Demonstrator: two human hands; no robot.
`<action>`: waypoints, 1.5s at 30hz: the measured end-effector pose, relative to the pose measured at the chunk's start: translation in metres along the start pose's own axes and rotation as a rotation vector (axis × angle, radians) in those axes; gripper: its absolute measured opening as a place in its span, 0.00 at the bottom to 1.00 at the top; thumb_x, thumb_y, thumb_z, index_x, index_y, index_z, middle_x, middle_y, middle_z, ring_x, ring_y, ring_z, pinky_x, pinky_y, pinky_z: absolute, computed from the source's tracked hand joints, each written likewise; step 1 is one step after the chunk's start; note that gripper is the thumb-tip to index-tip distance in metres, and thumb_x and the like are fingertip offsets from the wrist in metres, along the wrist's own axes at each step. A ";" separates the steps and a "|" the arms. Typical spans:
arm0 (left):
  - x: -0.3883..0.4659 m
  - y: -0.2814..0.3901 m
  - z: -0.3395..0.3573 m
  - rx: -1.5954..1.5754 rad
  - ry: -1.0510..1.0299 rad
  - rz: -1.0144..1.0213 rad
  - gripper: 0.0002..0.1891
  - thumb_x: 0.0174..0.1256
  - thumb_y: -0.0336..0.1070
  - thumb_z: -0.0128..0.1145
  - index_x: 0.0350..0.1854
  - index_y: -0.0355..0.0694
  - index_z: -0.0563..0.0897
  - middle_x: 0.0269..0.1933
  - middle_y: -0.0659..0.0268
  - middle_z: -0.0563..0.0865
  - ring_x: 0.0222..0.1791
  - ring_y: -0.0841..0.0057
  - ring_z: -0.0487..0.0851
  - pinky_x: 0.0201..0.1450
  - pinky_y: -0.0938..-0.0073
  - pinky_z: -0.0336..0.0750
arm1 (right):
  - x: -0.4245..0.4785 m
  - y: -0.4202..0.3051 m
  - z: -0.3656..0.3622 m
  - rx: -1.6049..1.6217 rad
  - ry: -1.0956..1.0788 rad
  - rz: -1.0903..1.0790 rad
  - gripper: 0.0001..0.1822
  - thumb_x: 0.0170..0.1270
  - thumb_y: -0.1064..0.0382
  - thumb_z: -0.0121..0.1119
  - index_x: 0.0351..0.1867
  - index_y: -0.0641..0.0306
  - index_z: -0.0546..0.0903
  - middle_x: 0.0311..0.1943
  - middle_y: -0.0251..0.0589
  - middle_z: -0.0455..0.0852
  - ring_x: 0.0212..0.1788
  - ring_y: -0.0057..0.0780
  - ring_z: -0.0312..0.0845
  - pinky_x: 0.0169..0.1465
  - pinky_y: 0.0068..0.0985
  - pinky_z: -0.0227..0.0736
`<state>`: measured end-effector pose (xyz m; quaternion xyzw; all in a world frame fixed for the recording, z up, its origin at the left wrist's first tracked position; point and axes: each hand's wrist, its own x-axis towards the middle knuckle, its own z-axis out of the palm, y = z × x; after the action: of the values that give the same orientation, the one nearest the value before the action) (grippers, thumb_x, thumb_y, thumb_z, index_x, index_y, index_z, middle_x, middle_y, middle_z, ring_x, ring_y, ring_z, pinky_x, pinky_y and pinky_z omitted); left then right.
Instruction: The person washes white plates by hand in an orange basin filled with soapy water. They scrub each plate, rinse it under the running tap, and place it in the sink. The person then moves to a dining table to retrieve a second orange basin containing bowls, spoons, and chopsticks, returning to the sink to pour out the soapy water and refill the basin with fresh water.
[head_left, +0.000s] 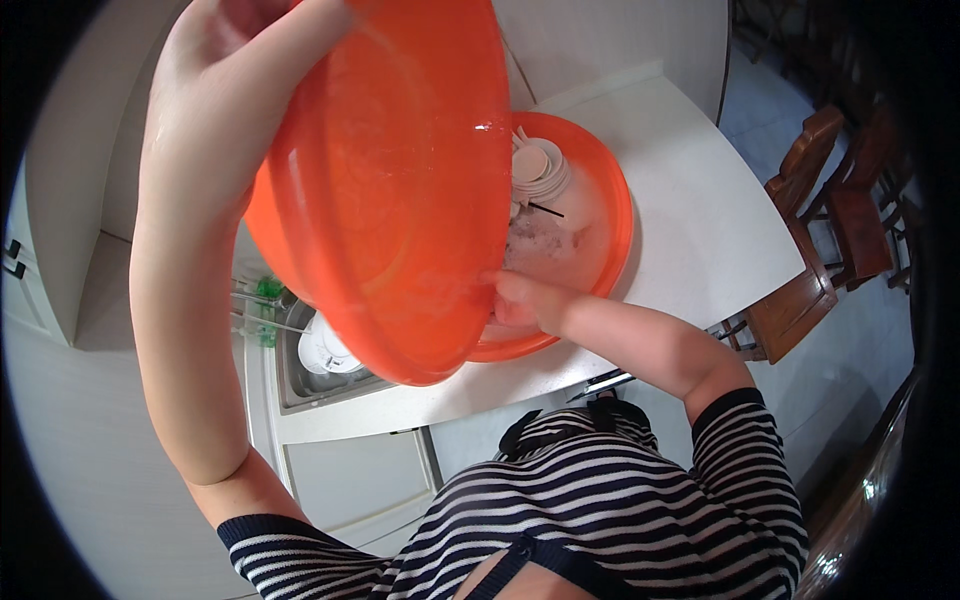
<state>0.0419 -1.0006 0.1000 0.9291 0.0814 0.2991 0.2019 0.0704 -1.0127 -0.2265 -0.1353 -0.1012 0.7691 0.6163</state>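
A large orange plastic basin (420, 195) is tipped up on its side in front of me. My left hand (232, 37) grips its far upper rim, with the fingers partly cut off by the picture's top edge. Against its lower right rim rests my right hand (517, 296); the basin hides some of the fingers. Behind it a second orange basin (621, 225) stands on the white counter, with cloudy, sudsy water inside. A stack of white dishes (551, 176) sits in that water, and a dark thin stick (546, 209) lies beside the stack.
At the left, a steel sink (300, 397) holds white plates (326, 349) below a faucet (259, 298) with green parts near it. The white counter (675, 172) extends to the right. Wooden chairs (795, 300) stand past its right edge. White cabinets (360, 480) are below the counter.
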 end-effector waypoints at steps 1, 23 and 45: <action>0.001 -0.015 -0.016 0.030 -0.037 -0.004 0.23 0.53 0.32 0.50 0.54 0.33 0.70 0.46 0.56 0.79 0.42 0.73 0.79 0.48 0.78 0.74 | 0.001 -0.002 0.006 -0.010 0.120 0.056 0.22 0.63 0.63 0.43 0.59 0.62 0.59 0.60 0.39 0.61 0.59 0.32 0.62 0.60 0.31 0.60; -0.326 -0.078 -0.191 -0.417 0.959 -1.006 0.27 0.51 0.31 0.46 0.58 0.36 0.64 0.55 0.58 0.70 0.54 0.67 0.69 0.54 0.70 0.67 | 0.028 0.018 0.072 -0.525 -0.033 -0.190 0.28 0.59 0.65 0.51 0.60 0.57 0.56 0.48 0.35 0.70 0.50 0.22 0.67 0.51 0.27 0.66; -0.639 -0.209 -0.152 -0.888 1.323 -0.789 0.26 0.46 0.24 0.47 0.54 0.32 0.66 0.51 0.59 0.74 0.53 0.69 0.71 0.58 0.71 0.64 | 0.173 0.198 0.094 -0.707 0.268 0.203 0.28 0.47 0.73 0.48 0.55 0.56 0.64 0.43 0.35 0.75 0.44 0.24 0.73 0.48 0.27 0.69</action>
<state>-0.5701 -0.9356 -0.2107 0.3063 0.3722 0.6871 0.5437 -0.1790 -0.8864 -0.2159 -0.4479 -0.2646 0.7194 0.4603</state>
